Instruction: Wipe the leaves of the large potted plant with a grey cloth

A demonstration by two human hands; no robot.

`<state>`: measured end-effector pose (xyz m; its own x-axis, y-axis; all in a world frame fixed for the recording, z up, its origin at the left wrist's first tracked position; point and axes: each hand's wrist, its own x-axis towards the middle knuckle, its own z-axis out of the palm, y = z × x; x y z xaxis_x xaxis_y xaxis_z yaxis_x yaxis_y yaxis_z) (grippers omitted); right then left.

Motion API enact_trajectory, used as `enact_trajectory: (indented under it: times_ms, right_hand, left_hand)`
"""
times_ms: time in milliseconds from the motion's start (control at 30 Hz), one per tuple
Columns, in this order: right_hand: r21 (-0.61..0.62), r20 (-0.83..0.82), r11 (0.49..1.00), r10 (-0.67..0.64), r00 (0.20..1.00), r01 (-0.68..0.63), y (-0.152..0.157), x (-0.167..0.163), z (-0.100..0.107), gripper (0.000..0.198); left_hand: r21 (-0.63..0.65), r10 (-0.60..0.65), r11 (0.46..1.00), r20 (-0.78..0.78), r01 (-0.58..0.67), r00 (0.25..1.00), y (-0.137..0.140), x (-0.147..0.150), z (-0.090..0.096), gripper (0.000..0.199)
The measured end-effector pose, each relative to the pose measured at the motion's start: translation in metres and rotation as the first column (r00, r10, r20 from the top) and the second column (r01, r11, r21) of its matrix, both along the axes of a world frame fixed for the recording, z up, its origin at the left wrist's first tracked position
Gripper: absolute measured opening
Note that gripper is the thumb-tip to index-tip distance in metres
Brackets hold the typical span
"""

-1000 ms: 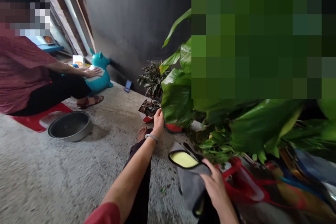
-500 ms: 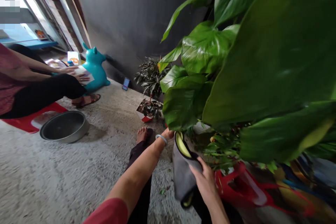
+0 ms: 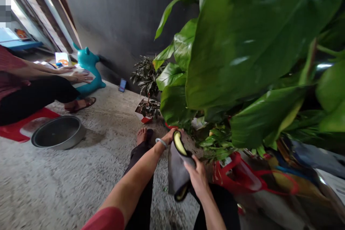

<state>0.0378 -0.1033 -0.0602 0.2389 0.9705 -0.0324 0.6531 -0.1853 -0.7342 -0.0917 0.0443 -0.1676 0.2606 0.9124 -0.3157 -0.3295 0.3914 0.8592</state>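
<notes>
Landmark: small square red-and-white pot (image 3: 142,117), holding soil (image 3: 141,107) and a dark-leaved plant (image 3: 145,73). Grey cloth with black edging and yellow lining (image 3: 178,169) is toward you and right of it, between your hands, long axis roughly away from you. Your right hand (image 3: 198,176) pinches its right edge; your left hand (image 3: 169,136), nearer the pot, is at the far end, fingers hidden, grip can't be told. Round grey metal basin (image 3: 72,141): left of the pot, contents unclear.
</notes>
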Motion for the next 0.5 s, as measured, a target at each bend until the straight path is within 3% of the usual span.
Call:
enact_trajectory:
  times_ms: [133, 200, 267, 367, 500]
  right_hand:
    - [-0.182, -0.195, 0.963, -0.235, 0.952, 0.2, -0.085, 0.045, -0.032, 0.047]
    - [-0.241, -0.243, 0.923, -0.358, 0.901, 0.301, -0.108, 0.069, -0.045, 0.045]
    - [-0.222, -0.233, 0.907, -0.407, 0.883, 0.359, -0.115, 0.085, -0.049, 0.047]
    - [-0.234, -0.243, 0.912, -0.391, 0.888, 0.338, -0.106, 0.096, -0.032, 0.058]
    - [-0.208, -0.297, 0.939, -0.326, 0.898, 0.273, -0.078, 0.102, 0.024, 0.066]
  left_hand:
    - [0.09, -0.011, 0.996, -0.168, 0.027, 0.986, -0.001, 0.031, -0.014, 0.017]
    - [0.167, 0.011, 0.986, -0.205, 0.024, 0.979, 0.005, 0.056, -0.015, 0.019]
    - [0.169, -0.022, 0.984, -0.166, 0.05, 0.986, 0.01, 0.078, -0.015, 0.02]
    - [0.087, -0.093, 0.992, -0.029, 0.095, 0.995, 0.012, 0.091, -0.012, 0.025]
    - [0.043, 0.003, 0.999, -0.001, -0.003, 1.0, 0.004, 0.058, -0.001, 0.033]
